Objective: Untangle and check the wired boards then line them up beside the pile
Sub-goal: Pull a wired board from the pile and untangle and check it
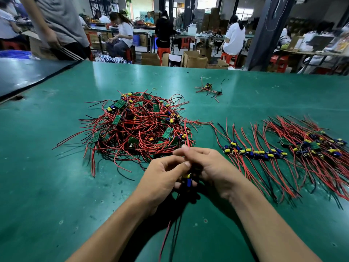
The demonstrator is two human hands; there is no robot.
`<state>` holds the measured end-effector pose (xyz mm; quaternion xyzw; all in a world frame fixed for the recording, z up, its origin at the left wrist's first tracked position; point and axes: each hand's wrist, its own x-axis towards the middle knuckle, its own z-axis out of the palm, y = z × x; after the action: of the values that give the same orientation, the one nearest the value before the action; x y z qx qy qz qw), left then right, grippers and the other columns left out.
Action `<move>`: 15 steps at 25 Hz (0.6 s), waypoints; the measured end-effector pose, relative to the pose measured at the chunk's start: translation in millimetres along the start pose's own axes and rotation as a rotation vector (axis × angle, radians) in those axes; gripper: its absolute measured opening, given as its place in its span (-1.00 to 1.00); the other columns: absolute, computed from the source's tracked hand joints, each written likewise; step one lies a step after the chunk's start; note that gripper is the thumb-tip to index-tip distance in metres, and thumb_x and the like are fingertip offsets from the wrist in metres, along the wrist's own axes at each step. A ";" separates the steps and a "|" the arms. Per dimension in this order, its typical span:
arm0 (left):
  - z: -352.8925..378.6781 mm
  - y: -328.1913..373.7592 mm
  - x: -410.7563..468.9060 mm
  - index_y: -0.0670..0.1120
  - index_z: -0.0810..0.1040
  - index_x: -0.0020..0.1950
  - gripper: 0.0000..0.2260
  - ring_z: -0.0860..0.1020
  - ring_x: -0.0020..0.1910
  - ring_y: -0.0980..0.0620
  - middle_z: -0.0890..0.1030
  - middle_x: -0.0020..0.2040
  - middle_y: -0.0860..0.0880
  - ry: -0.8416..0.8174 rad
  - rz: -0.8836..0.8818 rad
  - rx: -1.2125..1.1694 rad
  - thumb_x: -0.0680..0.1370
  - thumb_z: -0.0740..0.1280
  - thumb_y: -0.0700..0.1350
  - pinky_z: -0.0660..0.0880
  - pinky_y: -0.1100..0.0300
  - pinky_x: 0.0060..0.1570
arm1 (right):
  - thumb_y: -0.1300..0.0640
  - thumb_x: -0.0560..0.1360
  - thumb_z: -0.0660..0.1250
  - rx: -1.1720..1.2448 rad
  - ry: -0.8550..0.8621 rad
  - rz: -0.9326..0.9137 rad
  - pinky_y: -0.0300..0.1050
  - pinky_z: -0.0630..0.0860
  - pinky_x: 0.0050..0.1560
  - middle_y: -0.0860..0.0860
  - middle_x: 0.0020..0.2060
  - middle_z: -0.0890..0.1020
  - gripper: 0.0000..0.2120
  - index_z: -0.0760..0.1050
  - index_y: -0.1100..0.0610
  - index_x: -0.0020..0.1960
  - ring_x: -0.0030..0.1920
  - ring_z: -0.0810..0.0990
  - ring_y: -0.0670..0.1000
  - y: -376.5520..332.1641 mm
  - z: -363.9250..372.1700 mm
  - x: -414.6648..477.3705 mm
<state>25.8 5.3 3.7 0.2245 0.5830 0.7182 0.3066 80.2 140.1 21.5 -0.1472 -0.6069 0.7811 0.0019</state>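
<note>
A tangled pile of small green boards with red and black wires lies on the green table, left of centre. Just in front of it, my left hand and my right hand together hold one wired board with a yellow and a blue component. Fingers of both hands pinch it; its red wire sticks up toward the pile and other wires hang down toward me. To the right, a row of boards lies lined up with wires straightened, next to a denser laid-out group.
A single wired board lies apart near the far middle of the table. A dark sheet covers the far left corner. Beyond the table edge are cardboard boxes, red stools and several seated people; one person stands at the far left.
</note>
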 end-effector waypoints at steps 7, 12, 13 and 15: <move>-2.7 -3.3 1.6 -0.25 0.60 -0.13 -0.89 0.61 -0.41 -0.08 0.66 -0.25 -0.21 0.019 0.000 0.030 0.56 0.35 -0.25 0.59 0.12 -0.43 | -0.05 0.50 0.47 -0.097 0.051 -0.100 -0.22 0.49 -0.47 0.13 -0.33 0.60 -0.71 0.69 0.18 0.01 -0.47 0.47 -0.01 7.9 -5.8 1.1; -6.4 -4.7 2.9 -0.26 0.59 -0.09 -0.91 0.62 -0.38 -0.08 0.68 -0.24 -0.20 -0.054 -0.027 0.115 0.55 0.37 -0.24 0.56 0.18 -0.37 | -0.09 0.53 0.42 -0.164 0.295 -0.223 -0.32 0.21 -0.55 -0.03 -0.58 0.29 -0.71 0.69 0.15 -0.09 -0.61 0.24 -0.08 10.1 -6.0 9.2; -6.1 -4.7 3.1 -0.24 0.58 -0.10 -0.93 0.62 -0.38 -0.08 0.68 -0.24 -0.20 -0.073 -0.032 0.118 0.55 0.37 -0.24 0.56 0.17 -0.35 | -0.09 0.53 0.41 -0.146 0.339 -0.239 -0.32 0.14 -0.54 -0.02 -0.56 0.23 -0.71 0.70 0.13 -0.11 -0.58 0.17 -0.08 9.3 -7.1 10.7; -5.4 -4.2 3.4 -0.17 0.58 -0.13 -0.93 0.63 -0.37 -0.07 0.68 -0.24 -0.19 -0.105 -0.037 0.130 0.55 0.37 -0.23 0.54 0.17 -0.33 | -0.07 0.55 0.39 -0.063 0.399 -0.225 -0.28 0.09 -0.52 0.00 -0.53 0.21 -0.72 0.70 0.11 -0.15 -0.55 0.15 -0.07 7.4 -8.2 13.2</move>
<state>20.4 4.4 -1.7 0.2706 0.6156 0.6601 0.3347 70.8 148.2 9.6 -0.2301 -0.6310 0.7121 0.2044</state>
